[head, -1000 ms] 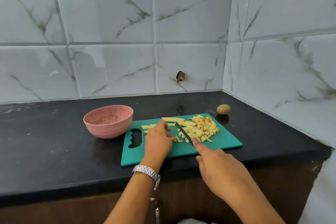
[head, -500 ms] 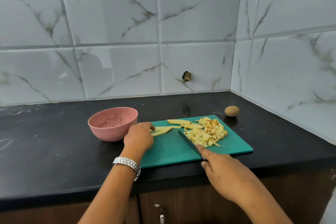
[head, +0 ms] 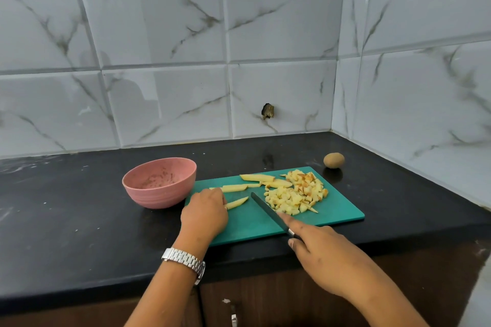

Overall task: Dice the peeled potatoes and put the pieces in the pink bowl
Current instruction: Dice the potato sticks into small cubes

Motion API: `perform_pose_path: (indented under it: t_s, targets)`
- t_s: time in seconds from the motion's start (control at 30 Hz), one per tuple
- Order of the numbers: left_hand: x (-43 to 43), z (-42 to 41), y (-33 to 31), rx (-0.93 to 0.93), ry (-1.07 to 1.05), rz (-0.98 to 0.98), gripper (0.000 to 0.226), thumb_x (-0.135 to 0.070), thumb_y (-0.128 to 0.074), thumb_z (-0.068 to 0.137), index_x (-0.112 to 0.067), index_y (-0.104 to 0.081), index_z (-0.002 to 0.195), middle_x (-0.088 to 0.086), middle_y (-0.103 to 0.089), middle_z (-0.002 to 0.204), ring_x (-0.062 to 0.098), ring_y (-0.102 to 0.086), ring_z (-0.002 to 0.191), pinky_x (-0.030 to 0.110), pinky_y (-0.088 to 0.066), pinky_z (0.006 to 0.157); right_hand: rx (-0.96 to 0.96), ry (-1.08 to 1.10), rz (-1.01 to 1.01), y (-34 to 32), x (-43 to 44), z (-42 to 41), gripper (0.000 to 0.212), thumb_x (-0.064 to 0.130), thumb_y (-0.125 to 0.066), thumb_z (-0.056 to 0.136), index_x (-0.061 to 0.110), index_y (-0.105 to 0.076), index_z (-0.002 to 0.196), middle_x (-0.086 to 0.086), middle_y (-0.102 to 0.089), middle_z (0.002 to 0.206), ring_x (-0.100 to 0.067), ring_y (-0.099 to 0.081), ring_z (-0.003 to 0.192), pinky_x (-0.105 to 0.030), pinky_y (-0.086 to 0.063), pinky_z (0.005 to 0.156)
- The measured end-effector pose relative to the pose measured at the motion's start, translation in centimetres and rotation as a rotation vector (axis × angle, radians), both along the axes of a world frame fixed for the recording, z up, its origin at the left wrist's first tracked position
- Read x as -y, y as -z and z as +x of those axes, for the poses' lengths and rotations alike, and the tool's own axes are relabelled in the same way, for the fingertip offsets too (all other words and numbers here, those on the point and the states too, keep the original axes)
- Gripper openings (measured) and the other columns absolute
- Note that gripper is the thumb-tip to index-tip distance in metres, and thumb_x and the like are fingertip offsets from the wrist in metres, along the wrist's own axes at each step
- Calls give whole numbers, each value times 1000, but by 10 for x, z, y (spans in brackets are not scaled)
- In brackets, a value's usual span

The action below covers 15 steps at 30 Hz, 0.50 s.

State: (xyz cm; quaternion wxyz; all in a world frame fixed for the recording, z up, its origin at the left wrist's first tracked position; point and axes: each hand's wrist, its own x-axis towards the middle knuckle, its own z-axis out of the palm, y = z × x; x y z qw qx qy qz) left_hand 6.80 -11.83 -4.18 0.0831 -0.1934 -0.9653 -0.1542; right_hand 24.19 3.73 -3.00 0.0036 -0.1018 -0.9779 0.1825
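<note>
Pale yellow diced potato (head: 297, 196), some cubes browned at their edges, lies heaped on the green cutting board (head: 335, 211) near the counter (head: 79, 220) front edge, with the pink bowl (head: 159, 183) just beside the board. The left hand (head: 204, 214) has its grip curled onto a potato strip (head: 237, 202). The right hand (head: 326, 255) has its grip closed round the black knife (head: 267, 211).

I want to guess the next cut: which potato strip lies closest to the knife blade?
The short strip just left of the knife tip, its other end at the left hand. The other strips lie farther back on the cutting board.
</note>
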Motion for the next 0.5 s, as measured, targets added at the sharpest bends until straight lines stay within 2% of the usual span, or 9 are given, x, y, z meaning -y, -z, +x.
perform_pose_path:
  t_s: [0.23, 0.4, 0.5]
  targets:
    - [9, 30, 7, -49, -17, 79, 18, -25, -36, 100, -24, -53, 107, -4, -52, 111, 15, -44, 102, 31, -40, 82, -29, 3, -20, -4, 0, 1, 56, 39, -33, 107, 48, -3, 153, 5, -53, 134, -8, -57, 100, -30, -53, 91]
    - [9, 31, 9, -30, -22, 88, 22, -26, -32, 101, -29, -51, 112, -4, -48, 112, 12, -34, 94, 30, -35, 78, -58, -67, -40, -3, 12, 4, 55, 40, -33, 106, 49, -3, 153, 12, -56, 114, -7, -56, 85, -27, -52, 80]
    - [5, 29, 10, -49, -56, 105, 23, -27, -33, 101, -29, -53, 111, -4, -47, 109, 12, -34, 94, 31, -33, 77, -45, -74, 10, -4, 19, 4, 55, 41, -30, 107, 50, -2, 153, 7, -55, 118, -7, -55, 94, -30, -52, 86]
